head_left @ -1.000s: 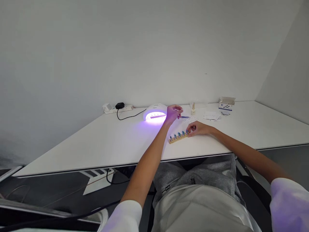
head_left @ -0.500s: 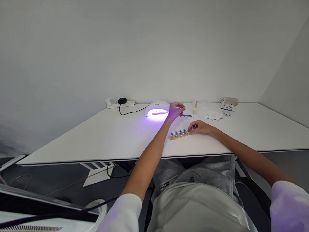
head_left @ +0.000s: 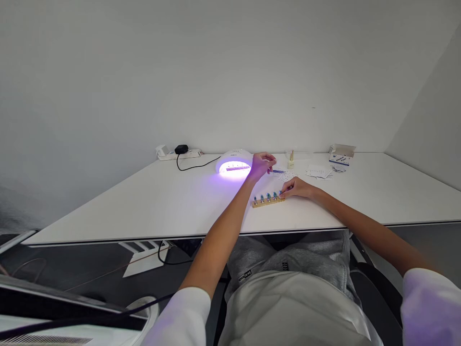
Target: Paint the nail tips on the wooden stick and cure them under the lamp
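My right hand (head_left: 294, 188) pinches a blue nail tip (head_left: 280, 192) at the right end of a small wooden stand (head_left: 268, 203). Several glossy blue nail tips stand upright along it on silvery posts. My left hand (head_left: 262, 165) hovers just right of a white nail lamp (head_left: 234, 156), fingers bent together; whatever they hold, if anything, is too small to make out. Purple light glows inside the lamp, where a strip lies in the opening. A thin blue stick (head_left: 279, 171) lies on the table by my left fingers.
Behind my right hand are a nail polish bottle (head_left: 290, 163), white paper sheets (head_left: 318, 171) and an open box (head_left: 342, 154). A power strip (head_left: 190, 154) with a black adapter (head_left: 181, 149) sits at the back left, and a cable runs to the lamp. The white table (head_left: 144, 206) ends in front of my lap.
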The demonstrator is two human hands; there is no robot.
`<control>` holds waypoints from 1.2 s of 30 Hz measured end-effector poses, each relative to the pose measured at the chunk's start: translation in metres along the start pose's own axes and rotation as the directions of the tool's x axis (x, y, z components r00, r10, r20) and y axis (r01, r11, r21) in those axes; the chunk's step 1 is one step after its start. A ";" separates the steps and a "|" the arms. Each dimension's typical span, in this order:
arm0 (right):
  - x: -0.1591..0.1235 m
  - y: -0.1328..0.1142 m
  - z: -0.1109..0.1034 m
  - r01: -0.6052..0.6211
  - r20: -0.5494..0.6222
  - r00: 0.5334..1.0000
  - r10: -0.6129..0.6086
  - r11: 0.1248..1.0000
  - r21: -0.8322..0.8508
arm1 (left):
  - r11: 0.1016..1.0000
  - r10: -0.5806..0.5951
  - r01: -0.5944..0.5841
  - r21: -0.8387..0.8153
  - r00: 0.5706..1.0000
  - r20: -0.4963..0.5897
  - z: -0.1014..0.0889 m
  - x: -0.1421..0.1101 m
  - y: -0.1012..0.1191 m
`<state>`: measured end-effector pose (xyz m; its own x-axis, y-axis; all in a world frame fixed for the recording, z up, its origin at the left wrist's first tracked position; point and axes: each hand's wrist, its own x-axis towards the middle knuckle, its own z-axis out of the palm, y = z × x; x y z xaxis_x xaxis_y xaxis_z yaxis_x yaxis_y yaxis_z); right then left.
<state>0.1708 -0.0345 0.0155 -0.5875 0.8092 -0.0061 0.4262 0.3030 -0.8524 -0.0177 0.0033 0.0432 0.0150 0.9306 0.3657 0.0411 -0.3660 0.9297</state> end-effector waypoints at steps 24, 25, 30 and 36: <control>0.031 0.018 -0.044 0.153 -0.391 0.918 -0.065 0.968 0.200 | 1.000 0.006 -0.006 -0.017 1.000 -0.014 -0.003 -0.002 0.003; 0.035 0.019 -0.044 0.155 -0.402 0.913 -0.074 0.973 0.173 | 1.000 0.008 -0.008 -0.014 1.000 -0.016 -0.002 -0.002 0.004; 0.043 0.020 -0.031 0.200 -0.481 0.863 -0.153 0.979 0.048 | 0.998 0.004 -0.003 0.066 1.000 -0.016 0.004 -0.005 0.006; 0.030 0.017 -0.020 0.271 -0.541 0.796 -0.272 0.959 -0.083 | 0.987 0.056 -0.058 0.152 0.998 0.014 0.011 -0.008 0.003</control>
<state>0.1742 0.0048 0.0107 -0.2107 0.8341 0.5097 0.3067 0.5515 -0.7757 -0.0071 -0.0054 0.0426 0.0315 0.9084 0.4169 0.1918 -0.4148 0.8895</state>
